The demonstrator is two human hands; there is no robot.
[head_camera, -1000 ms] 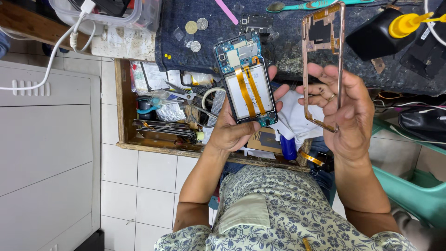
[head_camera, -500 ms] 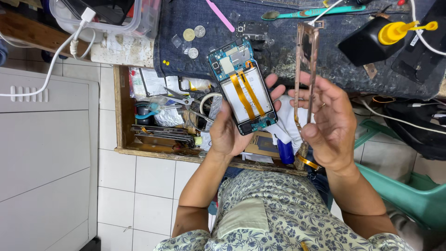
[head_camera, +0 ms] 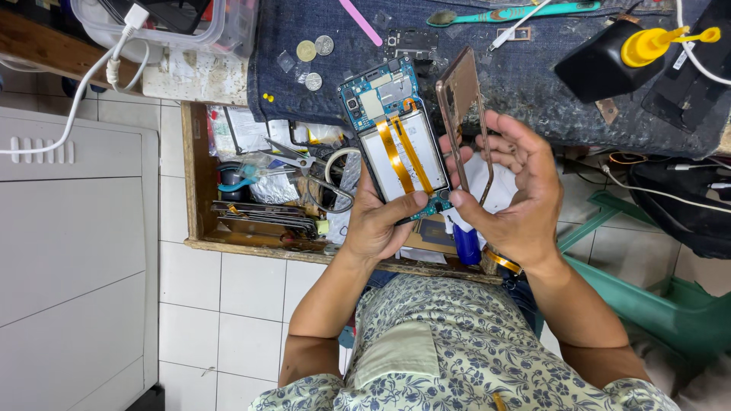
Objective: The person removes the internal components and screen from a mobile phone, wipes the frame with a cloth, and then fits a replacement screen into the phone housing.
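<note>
Turned edge-on, thin copper-coloured frame [head_camera: 464,122], opened phone [head_camera: 397,141]

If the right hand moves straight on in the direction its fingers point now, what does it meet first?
The right hand points toward the opened phone in the left hand. It would probably meet that phone's edge first, though depth is unclear.

The phone [head_camera: 400,141] shows a blue board, a white battery and two orange ribbon strips; the frame [head_camera: 463,114] is rose-gold. A dark blue denim cloth [head_camera: 525,84] covers the surface, carrying silver and gold coins [head_camera: 314,57], a pink stick [head_camera: 360,21], a teal toothbrush [head_camera: 518,11] and a black bottle [head_camera: 601,68] with a yellow nozzle. The shirt [head_camera: 457,350] is pale green with dark blue flowers
</note>
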